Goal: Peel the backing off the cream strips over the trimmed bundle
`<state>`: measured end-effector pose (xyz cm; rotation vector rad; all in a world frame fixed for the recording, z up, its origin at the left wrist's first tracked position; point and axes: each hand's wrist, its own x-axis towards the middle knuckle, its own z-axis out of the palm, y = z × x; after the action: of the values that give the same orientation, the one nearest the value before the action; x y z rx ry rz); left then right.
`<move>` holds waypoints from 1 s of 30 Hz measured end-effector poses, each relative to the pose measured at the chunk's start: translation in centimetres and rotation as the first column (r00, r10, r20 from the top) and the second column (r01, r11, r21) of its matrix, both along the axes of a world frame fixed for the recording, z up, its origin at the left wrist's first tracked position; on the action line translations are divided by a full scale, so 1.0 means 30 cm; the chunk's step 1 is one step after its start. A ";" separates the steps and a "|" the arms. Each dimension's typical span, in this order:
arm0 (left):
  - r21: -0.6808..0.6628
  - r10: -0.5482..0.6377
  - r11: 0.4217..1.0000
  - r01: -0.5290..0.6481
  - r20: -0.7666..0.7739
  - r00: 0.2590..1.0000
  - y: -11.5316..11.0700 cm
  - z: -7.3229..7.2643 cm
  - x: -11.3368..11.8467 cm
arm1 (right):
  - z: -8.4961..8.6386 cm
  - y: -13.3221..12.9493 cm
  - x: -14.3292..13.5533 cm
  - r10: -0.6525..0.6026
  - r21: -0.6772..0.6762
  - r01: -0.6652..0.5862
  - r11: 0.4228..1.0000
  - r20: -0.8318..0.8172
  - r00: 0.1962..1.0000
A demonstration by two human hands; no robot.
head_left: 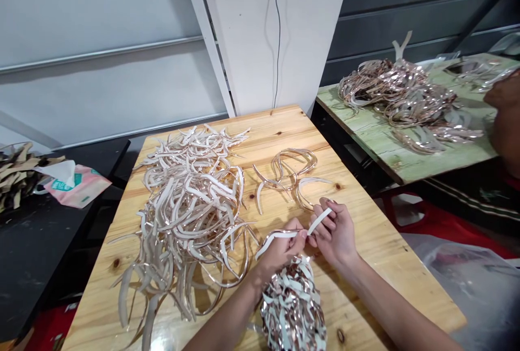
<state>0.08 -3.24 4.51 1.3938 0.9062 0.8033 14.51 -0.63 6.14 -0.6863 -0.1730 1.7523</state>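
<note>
Both hands meet over the wooden table, right of centre. My left hand point(286, 245) is closed on a white-and-copper strip point(268, 240), whose loose end curves out to the left. My right hand point(335, 232) is closed too, pinching the same strip or another joined to it; a white length point(319, 221) slants up across its fingers. Just below the hands lies a bundle of short folded white and shiny copper pieces point(293, 307). Several loose curved strips point(290, 169) rest beyond the hands.
A large tangled heap of strips point(195, 199) covers the left of the wooden table point(280, 123). At the left, a tissue pack point(79, 186) lies on a dark table point(36, 253). Another strip heap point(406, 91) sits on a green table point(377, 148), near a person's arm point(506, 118).
</note>
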 end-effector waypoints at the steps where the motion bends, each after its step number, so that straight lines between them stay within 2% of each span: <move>1: -0.001 0.005 1.000 -0.005 0.014 1.000 -0.001 0.001 0.002 | 0.000 0.004 0.004 -0.014 0.002 0.014 1.000 -0.020 1.000; 6: -0.029 0.033 0.999 -0.032 0.046 0.998 -0.001 -0.008 0.008 | -0.007 0.026 0.035 -0.091 -0.014 0.090 0.996 -0.095 0.991; 17: -0.120 0.021 0.993 -0.010 0.095 0.995 0.006 -0.072 0.014 | -0.023 0.046 0.077 -0.174 -0.093 0.158 0.983 -0.200 0.964; 25: -0.123 0.051 0.992 -0.035 0.133 0.990 -0.005 -0.076 0.020 | 0.003 0.058 0.092 -0.273 -0.117 0.255 0.960 -0.189 0.943; 30: -0.029 0.059 0.998 -0.056 0.117 0.991 -0.005 -0.079 0.021 | 0.007 0.060 0.098 -0.385 -0.052 0.381 0.923 -0.089 0.919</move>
<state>0.71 -3.39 2.14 1.2891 0.8651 0.9057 17.46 1.17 6.35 -0.6101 0.0581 1.4087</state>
